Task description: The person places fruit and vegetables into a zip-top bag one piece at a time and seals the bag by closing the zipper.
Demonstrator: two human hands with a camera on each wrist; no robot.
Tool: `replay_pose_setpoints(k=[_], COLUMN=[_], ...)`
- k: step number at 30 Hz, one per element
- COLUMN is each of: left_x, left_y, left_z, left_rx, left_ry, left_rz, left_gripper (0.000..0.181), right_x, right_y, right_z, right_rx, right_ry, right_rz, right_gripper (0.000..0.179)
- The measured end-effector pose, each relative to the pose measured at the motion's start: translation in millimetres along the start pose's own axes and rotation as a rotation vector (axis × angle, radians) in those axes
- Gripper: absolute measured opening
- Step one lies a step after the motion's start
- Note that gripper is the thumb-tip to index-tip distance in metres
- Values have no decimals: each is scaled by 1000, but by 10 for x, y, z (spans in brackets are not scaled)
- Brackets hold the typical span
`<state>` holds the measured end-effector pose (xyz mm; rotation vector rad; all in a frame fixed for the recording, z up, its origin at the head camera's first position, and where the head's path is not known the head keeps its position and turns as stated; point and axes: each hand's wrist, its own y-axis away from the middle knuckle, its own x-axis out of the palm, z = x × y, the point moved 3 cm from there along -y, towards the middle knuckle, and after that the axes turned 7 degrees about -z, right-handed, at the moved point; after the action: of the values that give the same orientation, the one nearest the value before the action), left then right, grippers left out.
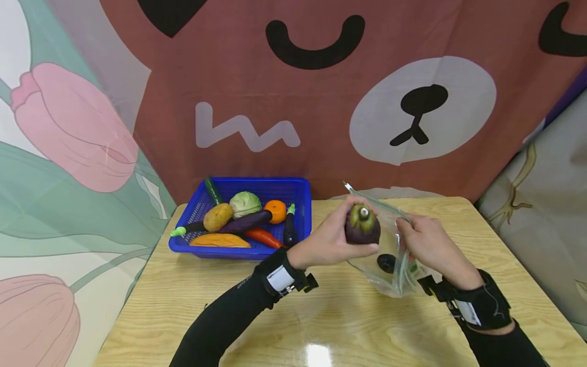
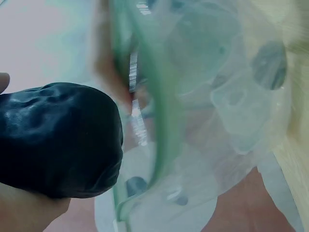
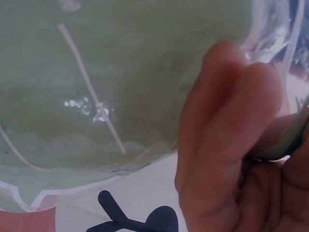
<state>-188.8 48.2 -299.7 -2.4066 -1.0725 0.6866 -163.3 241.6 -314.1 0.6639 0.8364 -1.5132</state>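
My left hand (image 1: 337, 232) grips a dark purple eggplant (image 1: 363, 227), its green stem end facing the head camera. In the left wrist view the rounded dark end of the eggplant (image 2: 60, 140) is beside the green-edged mouth of a clear zip bag (image 2: 166, 111). My right hand (image 1: 433, 244) pinches the rim of this zip bag (image 1: 371, 270). Curled fingers (image 3: 217, 130) show beside the green-tinted plastic in the right wrist view. A small dark oval thing (image 1: 386, 263) shows at the bag; its kind cannot be made out.
A blue basket (image 1: 181, 245) on the left of the wooden table (image 1: 284, 316) holds a cabbage (image 1: 245, 204), a potato (image 1: 217, 217), an orange (image 1: 275, 211), a red pepper (image 1: 263, 236), a cucumber (image 1: 213, 190), an orange-yellow ridged thing (image 1: 220, 240) and several eggplants (image 1: 247, 222). A printed cloth hangs behind.
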Motion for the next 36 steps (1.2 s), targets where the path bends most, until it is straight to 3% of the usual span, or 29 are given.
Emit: replay_pose_setpoints(k=[5, 7, 10, 13, 16, 20, 25, 27, 31, 34, 36], left_x=[141, 161, 183, 209, 234, 248, 289, 321, 384, 423, 447], left_y=[-18, -13, -7, -1, -2, 2, -15, -23, -24, -22, -29], left_z=[100, 140, 191, 214, 236, 282, 350, 391, 509, 586, 618], left_rx=[-110, -133, -78, 20, 105, 125, 118, 95, -22, -82, -71], left_ry=[-90, -176, -361, -554, -632, -693, -868, -947, -1026, -1025, -997], left_rz=[86, 112, 143, 169, 186, 197, 225, 249, 321, 392, 438], left_gripper=[60, 60, 60, 60, 55, 49, 47, 46, 42, 41, 37], right_x=[-17, -26, -46, -66, -79, -88, -95, -92, -89, -94, -96], right_y=[21, 33, 59, 86, 108, 130, 165, 183, 219, 234, 237], right_z=[21, 37, 61, 80, 96, 115, 152, 168, 200, 215, 216], right_rx=[-16, -23, -23, -21, -22, -22, -33, -40, -57, -64, -67], right_ry=[17, 21, 21, 24, 27, 26, 33, 30, 26, 28, 28], right_rz=[-15, -23, -28, -32, -31, -32, -38, -40, -43, -46, -43], right_gripper=[53, 52, 51, 50, 49, 47, 47, 46, 45, 45, 45])
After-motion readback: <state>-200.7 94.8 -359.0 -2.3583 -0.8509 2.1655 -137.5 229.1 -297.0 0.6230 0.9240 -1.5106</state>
